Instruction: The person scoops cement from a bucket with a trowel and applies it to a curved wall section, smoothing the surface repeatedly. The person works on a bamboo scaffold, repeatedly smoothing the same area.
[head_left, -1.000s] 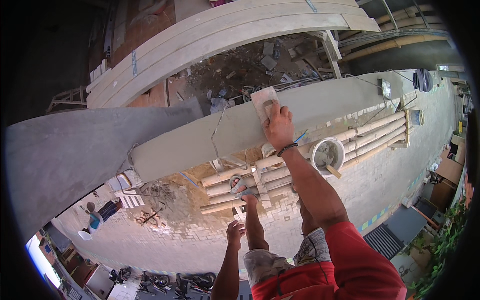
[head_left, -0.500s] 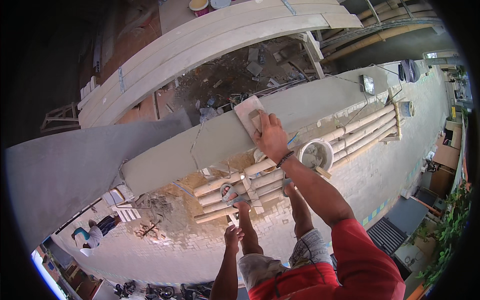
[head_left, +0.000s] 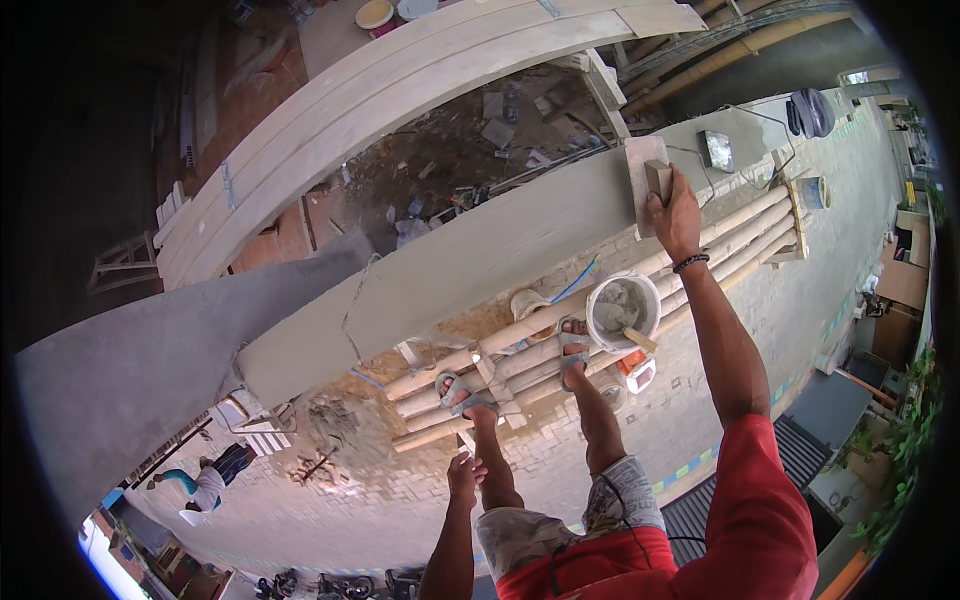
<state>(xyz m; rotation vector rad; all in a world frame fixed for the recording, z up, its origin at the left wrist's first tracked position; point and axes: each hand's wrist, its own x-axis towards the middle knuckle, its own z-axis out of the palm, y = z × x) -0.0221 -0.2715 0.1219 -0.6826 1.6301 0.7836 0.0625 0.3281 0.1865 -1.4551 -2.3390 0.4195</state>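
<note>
My right hand (head_left: 676, 222) grips the block handle of a plastering float (head_left: 640, 188). The float's pale flat plate rests on the smooth grey plastered top of a long ledge (head_left: 450, 270), toward its right part. Low in the view, my left hand (head_left: 466, 476) hangs in front of my legs with curled fingers. A pale strip shows just above its fingertips; I cannot tell whether the hand holds it. Below my right hand, a white bucket (head_left: 650, 290) of grey mortar stands at the bamboo poles, and a wooden handle (head_left: 641, 340) lies at its rim.
My sandalled feet stand on bamboo poles (head_left: 540, 357) above a paved floor (head_left: 400, 510). On the ledge sit a floodlight (head_left: 716, 150) with cable and a dark rolled bundle (head_left: 811, 113). A thin cord (head_left: 347, 318) crosses the ledge. Another person (head_left: 208, 484) is at lower left.
My right hand has slid the float along the ledge to the right and away from me, with the arm reaching out farther. My left hand has hardly moved.
</note>
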